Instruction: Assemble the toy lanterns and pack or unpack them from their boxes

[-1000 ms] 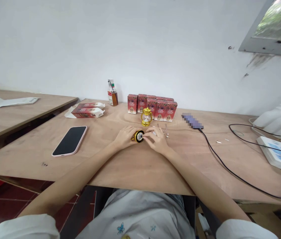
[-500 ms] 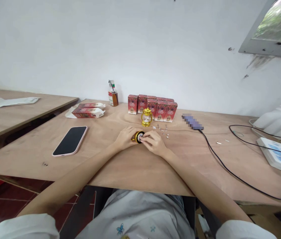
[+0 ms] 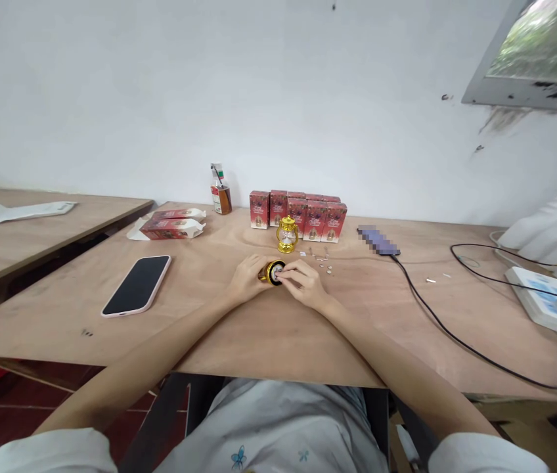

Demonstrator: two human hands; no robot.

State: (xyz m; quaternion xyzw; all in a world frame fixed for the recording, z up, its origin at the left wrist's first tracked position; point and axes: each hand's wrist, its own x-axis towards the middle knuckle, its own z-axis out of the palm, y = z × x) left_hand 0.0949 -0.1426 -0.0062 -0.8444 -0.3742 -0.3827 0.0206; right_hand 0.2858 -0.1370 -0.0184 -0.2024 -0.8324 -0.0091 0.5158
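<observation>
A small gold and black lantern (image 3: 272,272) lies on its side on the wooden table (image 3: 278,328), its black base facing me. My left hand (image 3: 245,278) is wrapped round its body. My right hand (image 3: 304,284) is closed at the base, fingertips pinched against it; what they pinch is too small to make out. A second gold lantern (image 3: 287,234) stands upright just behind. Several tiny silver parts (image 3: 322,257) lie to the right of it.
A row of red boxes (image 3: 298,214) stands at the back, with a small bottle (image 3: 220,190) to their left and flat red boxes (image 3: 173,225) further left. A phone (image 3: 137,285) lies face up at left. A black cable (image 3: 446,328) and white packs (image 3: 544,295) lie at right.
My right hand has closed in onto the lantern's base from slightly right. The view has tilted a little, and the left hand keeps its hold.
</observation>
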